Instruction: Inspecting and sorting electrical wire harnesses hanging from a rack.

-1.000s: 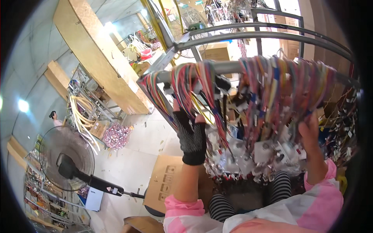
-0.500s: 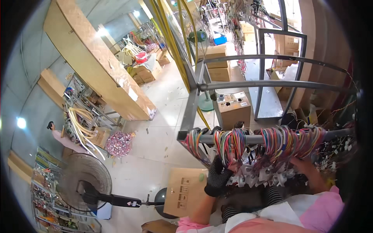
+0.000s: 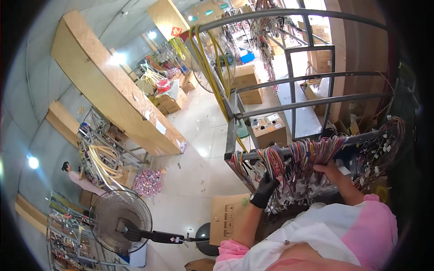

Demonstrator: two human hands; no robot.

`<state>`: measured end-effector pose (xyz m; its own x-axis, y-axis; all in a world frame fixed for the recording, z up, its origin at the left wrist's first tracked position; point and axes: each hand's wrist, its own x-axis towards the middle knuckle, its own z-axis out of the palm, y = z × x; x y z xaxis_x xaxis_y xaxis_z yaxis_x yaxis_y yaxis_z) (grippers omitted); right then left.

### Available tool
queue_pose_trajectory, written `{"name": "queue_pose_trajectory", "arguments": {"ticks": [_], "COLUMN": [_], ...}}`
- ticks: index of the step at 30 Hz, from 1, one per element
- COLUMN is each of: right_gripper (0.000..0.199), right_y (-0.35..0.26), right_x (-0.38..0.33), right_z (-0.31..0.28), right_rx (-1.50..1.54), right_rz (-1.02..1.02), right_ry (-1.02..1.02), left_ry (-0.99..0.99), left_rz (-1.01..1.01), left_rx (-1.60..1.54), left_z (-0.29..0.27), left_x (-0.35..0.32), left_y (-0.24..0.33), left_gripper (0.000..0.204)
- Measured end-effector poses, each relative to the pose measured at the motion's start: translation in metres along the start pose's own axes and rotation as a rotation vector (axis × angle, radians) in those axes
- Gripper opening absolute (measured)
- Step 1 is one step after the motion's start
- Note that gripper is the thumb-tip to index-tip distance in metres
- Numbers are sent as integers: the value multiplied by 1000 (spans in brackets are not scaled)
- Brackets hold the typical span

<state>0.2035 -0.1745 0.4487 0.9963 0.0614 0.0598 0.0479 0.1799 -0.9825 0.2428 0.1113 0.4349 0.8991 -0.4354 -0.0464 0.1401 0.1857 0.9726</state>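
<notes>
Your left hand point(image 3: 264, 190), in a black glove, sat just right of the frame's centre, its fingers pushed up into the bundle of coloured wires point(image 3: 298, 156) that hung over the grey metal rail point(image 3: 253, 155). The fingers were buried among the strands, so I cannot tell whether they were clamped on any of them. Your right hand point(image 3: 329, 170), bare, lay further right at about the same height, its fingers curled into the same hanging wires; whether it gripped them also cannot be told. The two hands were apart, with wires between them.

The wires draped across the rail from the centre toward the right edge, their small white connectors dangling below. More wires with tags point(image 3: 384, 144) hung at the far right.

Behind the rail, above centre, stood a cardboard box point(image 3: 270, 131) inside the grey metal frame point(image 3: 294, 81). Below your left forearm, at lower centre, lay a flat brown carton point(image 3: 229, 218). A black standing fan point(image 3: 120, 221) filled the lower left, and a long wooden desk point(image 3: 113, 95) ran across the upper left.
</notes>
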Motion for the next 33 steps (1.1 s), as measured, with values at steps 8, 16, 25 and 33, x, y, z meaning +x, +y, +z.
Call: {"name": "queue_pose_trajectory", "arguments": {"ticks": [8, 16, 25, 33], "right_gripper": [42, 44, 51, 44], "right_y": [-21, -19, -28, -19], "right_x": [19, 28, 35, 45], "right_z": [32, 29, 38, 58], "right_rx": [-25, -192, -355, -78], "right_rz": [32, 114, -31, -114], "right_ry": [-168, -363, -504, -651], "left_ry": [-72, 109, 117, 329], "left_rz": [-16, -34, -136, -227], "left_rx": [323, 278, 312, 53], "left_z": [29, 47, 40, 49], "left_x": [16, 0, -11, -17], "left_y": [10, 23, 24, 51], "left_gripper": [53, 55, 63, 78]}}
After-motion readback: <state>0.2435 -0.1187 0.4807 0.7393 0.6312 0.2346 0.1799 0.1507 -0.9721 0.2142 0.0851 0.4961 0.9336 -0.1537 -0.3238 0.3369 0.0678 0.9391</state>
